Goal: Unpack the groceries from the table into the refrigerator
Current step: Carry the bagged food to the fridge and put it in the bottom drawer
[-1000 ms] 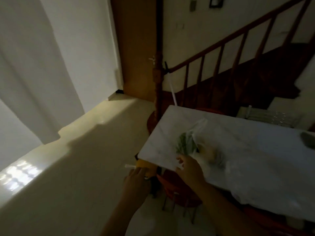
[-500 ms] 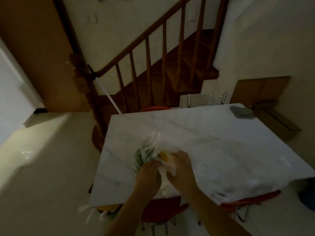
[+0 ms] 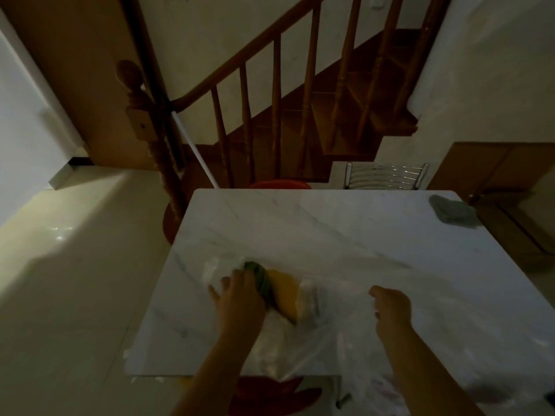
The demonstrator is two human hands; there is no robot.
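Observation:
A clear plastic grocery bag lies crumpled on the white marble table, near its front edge. Inside it I see a green vegetable and a yellow item side by side. My left hand presses down on the bag, its fingers over the green vegetable. Further right, my right hand has its fingers curled, pinching thin plastic film of the bag and pulling it out to the right. The room is dim, and no refrigerator is in view.
A grey cloth lies at the table's far right corner. Red stools and a metal chair stand at the far edge. A wooden staircase railing rises behind. Cardboard boxes sit at the right. Pale tiled floor spreads left.
My view swung from the floor round onto the table. My hands were together on the bag; the right one has since drawn away to the right, stretching the plastic and uncovering the yellow item.

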